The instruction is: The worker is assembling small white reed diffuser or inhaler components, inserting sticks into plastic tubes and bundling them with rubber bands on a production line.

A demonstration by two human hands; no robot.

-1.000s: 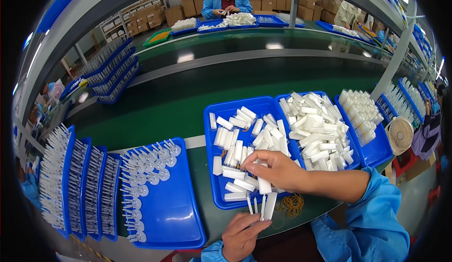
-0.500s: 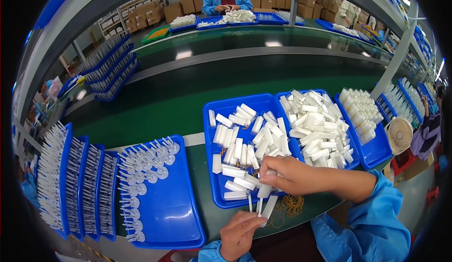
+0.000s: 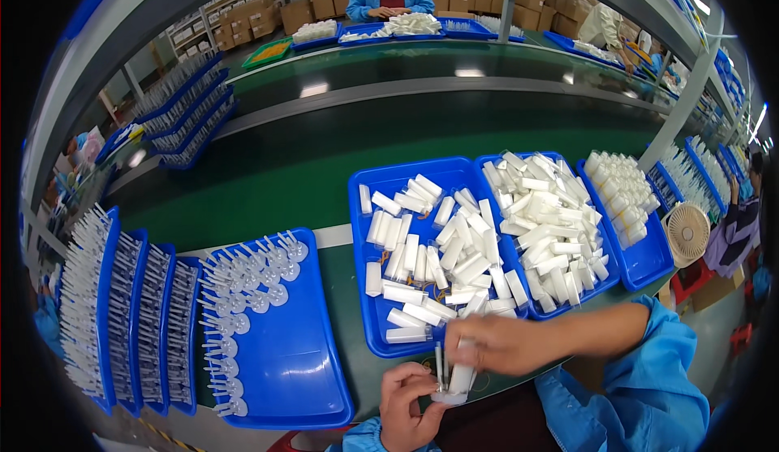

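Nearby, at the front edge of the green worktop (image 3: 324, 178), the left hand (image 3: 410, 403) pinches a clear round base (image 3: 449, 398) with slim upright prongs. The right hand (image 3: 487, 343), blurred, bunches over a white block (image 3: 462, 376) just above that base; I cannot tell whether its fingers grip it. This hand and forearm cover the near right corner of a blue tray (image 3: 363, 245) of smooth, oblong white blocks. Right of it, a second tray (image 3: 621, 280) holds a heaped pile, then a third tray (image 3: 647, 262) holds upright pieces, with a round beige fan (image 3: 689, 231) beyond. Left, a glossy plastic tray (image 3: 296, 359) carries transparent discs (image 3: 278, 294) with thin stems, beside stacked trays (image 3: 106, 314) bristling with rods. A grey metal post (image 3: 678, 109) rises on the right.
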